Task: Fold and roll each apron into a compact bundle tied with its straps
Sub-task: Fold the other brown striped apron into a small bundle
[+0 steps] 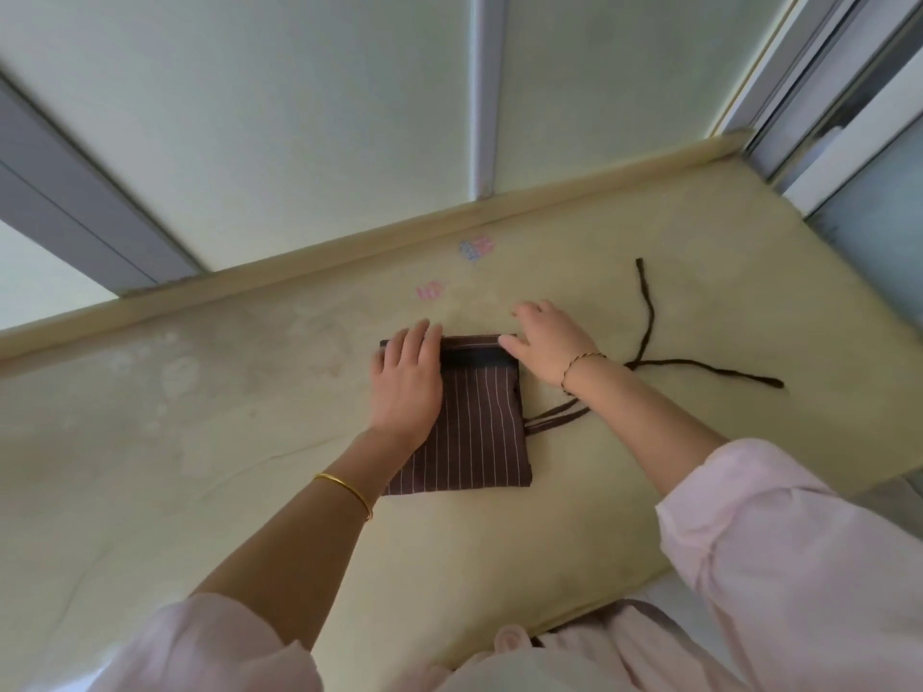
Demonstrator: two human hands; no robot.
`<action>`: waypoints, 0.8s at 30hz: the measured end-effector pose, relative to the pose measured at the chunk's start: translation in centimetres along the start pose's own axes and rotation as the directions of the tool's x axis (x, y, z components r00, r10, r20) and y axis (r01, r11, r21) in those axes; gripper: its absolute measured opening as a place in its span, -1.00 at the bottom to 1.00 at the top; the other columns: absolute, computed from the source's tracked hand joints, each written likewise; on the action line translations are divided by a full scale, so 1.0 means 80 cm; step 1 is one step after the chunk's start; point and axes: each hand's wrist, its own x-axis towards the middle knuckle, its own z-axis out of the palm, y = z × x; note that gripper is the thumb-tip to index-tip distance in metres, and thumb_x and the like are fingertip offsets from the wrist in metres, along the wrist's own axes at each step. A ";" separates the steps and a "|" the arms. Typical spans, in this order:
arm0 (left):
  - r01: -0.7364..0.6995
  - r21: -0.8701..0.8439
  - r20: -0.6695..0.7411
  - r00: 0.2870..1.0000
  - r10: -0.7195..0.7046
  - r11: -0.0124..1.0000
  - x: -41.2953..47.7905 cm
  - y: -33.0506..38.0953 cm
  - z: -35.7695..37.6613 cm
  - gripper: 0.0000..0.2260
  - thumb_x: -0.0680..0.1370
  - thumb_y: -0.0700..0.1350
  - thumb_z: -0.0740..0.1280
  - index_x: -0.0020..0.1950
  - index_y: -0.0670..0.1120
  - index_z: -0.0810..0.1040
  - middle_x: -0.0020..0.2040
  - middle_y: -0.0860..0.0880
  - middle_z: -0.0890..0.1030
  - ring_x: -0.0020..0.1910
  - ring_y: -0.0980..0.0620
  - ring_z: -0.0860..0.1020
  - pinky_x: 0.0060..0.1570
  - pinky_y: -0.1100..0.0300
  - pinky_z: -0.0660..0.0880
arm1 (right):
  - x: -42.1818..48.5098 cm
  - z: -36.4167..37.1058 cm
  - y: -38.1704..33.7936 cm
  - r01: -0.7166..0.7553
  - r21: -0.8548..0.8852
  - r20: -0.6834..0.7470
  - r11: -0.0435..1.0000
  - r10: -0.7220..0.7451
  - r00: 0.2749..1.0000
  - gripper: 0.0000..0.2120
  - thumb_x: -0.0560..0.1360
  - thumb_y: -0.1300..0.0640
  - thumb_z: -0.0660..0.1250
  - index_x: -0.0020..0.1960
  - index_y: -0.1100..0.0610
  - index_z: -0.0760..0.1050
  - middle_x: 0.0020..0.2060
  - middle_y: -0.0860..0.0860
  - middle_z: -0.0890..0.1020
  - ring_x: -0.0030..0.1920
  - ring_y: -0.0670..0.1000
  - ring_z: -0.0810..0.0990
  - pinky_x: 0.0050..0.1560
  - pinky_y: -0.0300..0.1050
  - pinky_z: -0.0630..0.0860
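The left hand [407, 379] is laid flat, fingers straight, on the left part of the folded apron [479, 432], with the fingertips reaching its far edge. The right hand [547, 342] is held slack and spread at the far right corner. Its thumb appears to touch the dark band along that edge, while the other fingers are extended past the cloth over the pale yellow surface [200, 442]. Nothing is grasped by either hand.

The apron, brown with thin white stripes, is seen as a small flat rectangle in the middle of the surface. Its straps [699, 364] are trailed out loose from the right side and cross one another well beyond the cloth.

The folding is judged to be done and the rolling to be at its start; no roll is formed yet and nothing is tied. For the next move, the far edge would need to be curled under by both sets of fingertips and turned over tightly, with even pressure across the width so that the roll is not skewed. The straps should be left free on the right, ready to be wound round the bundle.
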 end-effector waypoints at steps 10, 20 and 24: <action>-0.110 0.144 0.347 0.936 0.054 0.983 0.070 -0.031 -0.012 -0.59 0.60 0.12 0.17 0.38 -0.02 0.32 0.29 -0.05 0.40 0.29 -0.07 0.36 0.28 0.01 0.30 | 0.042 0.031 -0.028 0.074 -0.177 0.128 0.982 -0.051 0.990 -0.59 0.50 -0.07 0.32 0.22 0.15 0.35 0.13 0.09 0.46 0.11 0.11 0.42 0.08 -0.01 0.47; -0.071 0.007 0.515 0.855 0.057 0.997 0.096 -0.039 -0.024 -0.61 0.53 0.09 0.32 0.26 -0.07 0.38 0.20 -0.05 0.46 0.18 -0.05 0.41 0.17 0.10 0.39 | 0.046 0.026 -0.013 0.095 0.019 0.284 0.995 -0.096 0.954 -0.61 0.51 -0.06 0.31 0.25 0.12 0.42 0.12 0.06 0.41 0.00 0.07 0.50 0.03 -0.04 0.50; -0.051 -0.034 0.562 0.825 0.061 0.998 0.095 -0.038 -0.033 -0.58 0.54 0.06 0.33 0.32 -0.09 0.39 0.20 -0.08 0.46 0.13 -0.05 0.46 0.12 0.11 0.43 | 0.035 0.020 -0.016 0.100 0.037 0.280 0.994 -0.107 0.954 -0.66 0.52 -0.03 0.30 0.22 0.12 0.41 0.09 0.05 0.48 -0.01 0.06 0.51 -0.02 -0.07 0.49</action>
